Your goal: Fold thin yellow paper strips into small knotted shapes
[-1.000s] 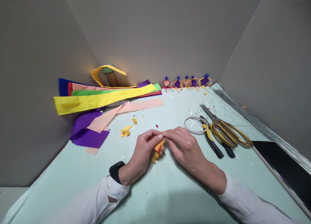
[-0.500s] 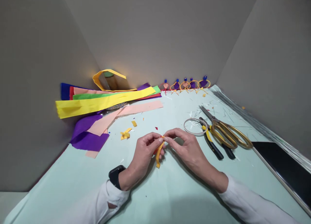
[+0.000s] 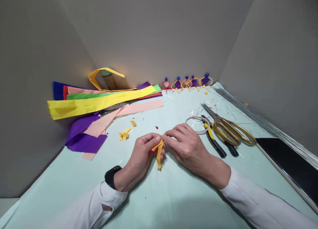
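Note:
Between thumb and fingers, my left hand (image 3: 143, 153) pinches an orange strip (image 3: 159, 156), whose free end hangs down over the table. A bit of red-orange material shows beside the strip, under my left thumb. My right hand (image 3: 188, 148) has its fingertips closed at the strip's upper end, touching or nearly touching the left fingertips. What the right fingertips grip is too small to make out. Past the hands lie a tiny red scrap (image 3: 156, 127) and several yellow-orange scraps (image 3: 124, 134).
Coloured strips (image 3: 99, 101) are piled at the back left. Small wire-and-paper figures (image 3: 178, 83) lean on the back wall. To the right lie gold-handled scissors (image 3: 227, 129), pliers (image 3: 215, 144), a wire coil (image 3: 188, 124), a black-screened device (image 3: 285, 162) and a bundle of wires (image 3: 258, 114).
My right hand has turned more palm-down at the strip's top. More of the orange strip and the red-orange bit shows. The whole view has shifted slightly.

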Action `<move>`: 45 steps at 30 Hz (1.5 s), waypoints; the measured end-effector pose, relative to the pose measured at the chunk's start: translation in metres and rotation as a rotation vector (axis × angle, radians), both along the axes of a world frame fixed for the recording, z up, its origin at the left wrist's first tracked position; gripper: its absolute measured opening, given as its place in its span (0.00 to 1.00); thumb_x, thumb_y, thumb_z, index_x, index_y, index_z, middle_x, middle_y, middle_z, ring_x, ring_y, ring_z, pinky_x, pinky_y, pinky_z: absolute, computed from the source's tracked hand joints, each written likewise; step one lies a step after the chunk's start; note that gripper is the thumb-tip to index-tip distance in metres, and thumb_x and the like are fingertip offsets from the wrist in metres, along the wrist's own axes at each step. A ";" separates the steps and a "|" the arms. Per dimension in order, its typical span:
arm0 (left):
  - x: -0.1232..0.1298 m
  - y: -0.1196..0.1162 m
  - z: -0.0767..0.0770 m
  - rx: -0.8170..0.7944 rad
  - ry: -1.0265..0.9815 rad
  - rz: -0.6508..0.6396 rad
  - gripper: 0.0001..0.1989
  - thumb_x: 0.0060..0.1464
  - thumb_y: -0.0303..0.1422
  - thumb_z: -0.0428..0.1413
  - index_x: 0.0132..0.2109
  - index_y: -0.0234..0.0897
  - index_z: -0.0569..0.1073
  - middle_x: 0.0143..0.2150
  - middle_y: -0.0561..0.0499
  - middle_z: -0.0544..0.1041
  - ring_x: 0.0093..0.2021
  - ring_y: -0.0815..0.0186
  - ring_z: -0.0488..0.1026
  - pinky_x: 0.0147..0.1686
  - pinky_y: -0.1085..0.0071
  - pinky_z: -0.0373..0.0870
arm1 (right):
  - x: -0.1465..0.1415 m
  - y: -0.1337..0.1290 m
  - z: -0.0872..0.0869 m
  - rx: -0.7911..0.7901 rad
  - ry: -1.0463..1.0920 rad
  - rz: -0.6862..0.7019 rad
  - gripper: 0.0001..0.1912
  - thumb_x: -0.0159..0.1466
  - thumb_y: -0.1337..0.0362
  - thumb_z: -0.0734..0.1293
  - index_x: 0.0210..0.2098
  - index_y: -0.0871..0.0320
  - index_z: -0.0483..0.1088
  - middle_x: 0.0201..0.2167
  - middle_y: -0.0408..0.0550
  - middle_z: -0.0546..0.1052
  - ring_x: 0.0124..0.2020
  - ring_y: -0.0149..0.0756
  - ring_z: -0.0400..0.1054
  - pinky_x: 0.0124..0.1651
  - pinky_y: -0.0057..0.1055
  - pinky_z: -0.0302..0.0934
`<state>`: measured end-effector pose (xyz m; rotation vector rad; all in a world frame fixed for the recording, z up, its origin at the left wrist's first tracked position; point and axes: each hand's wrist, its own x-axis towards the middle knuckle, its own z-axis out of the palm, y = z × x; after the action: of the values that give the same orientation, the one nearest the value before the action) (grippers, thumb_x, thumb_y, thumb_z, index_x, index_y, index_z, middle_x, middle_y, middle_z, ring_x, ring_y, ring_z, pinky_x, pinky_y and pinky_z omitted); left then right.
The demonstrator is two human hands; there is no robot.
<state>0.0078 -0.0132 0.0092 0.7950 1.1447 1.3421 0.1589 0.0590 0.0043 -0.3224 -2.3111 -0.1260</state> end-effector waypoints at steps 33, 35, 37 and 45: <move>0.001 -0.001 -0.002 0.004 0.102 0.013 0.09 0.52 0.34 0.61 0.28 0.33 0.73 0.22 0.54 0.69 0.23 0.73 0.64 0.26 0.77 0.60 | -0.004 -0.007 -0.003 0.020 0.030 -0.082 0.06 0.66 0.70 0.63 0.36 0.59 0.73 0.31 0.47 0.75 0.34 0.37 0.60 0.38 0.36 0.52; 0.001 -0.001 -0.002 0.006 0.095 0.027 0.08 0.51 0.34 0.61 0.29 0.33 0.74 0.24 0.54 0.69 0.25 0.72 0.64 0.27 0.77 0.60 | -0.003 -0.006 -0.001 0.089 -0.009 -0.094 0.08 0.68 0.70 0.62 0.36 0.60 0.73 0.30 0.47 0.75 0.34 0.37 0.60 0.38 0.36 0.52; 0.001 -0.001 -0.002 0.005 0.075 0.032 0.07 0.50 0.34 0.62 0.30 0.33 0.75 0.26 0.53 0.70 0.27 0.71 0.64 0.28 0.77 0.61 | -0.003 -0.006 0.000 0.129 -0.041 -0.107 0.11 0.69 0.71 0.60 0.35 0.60 0.73 0.29 0.47 0.74 0.33 0.37 0.60 0.38 0.36 0.52; -0.001 -0.001 -0.005 0.034 0.136 0.038 0.11 0.52 0.38 0.61 0.30 0.34 0.74 0.23 0.54 0.70 0.26 0.70 0.63 0.28 0.76 0.59 | -0.005 -0.009 -0.004 -0.389 0.093 -0.054 0.05 0.66 0.68 0.65 0.38 0.59 0.74 0.33 0.47 0.78 0.35 0.36 0.67 0.40 0.34 0.58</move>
<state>0.0071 -0.0143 0.0046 0.9050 1.2514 1.3583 0.1538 0.0504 0.0004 -0.5739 -2.2255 0.3103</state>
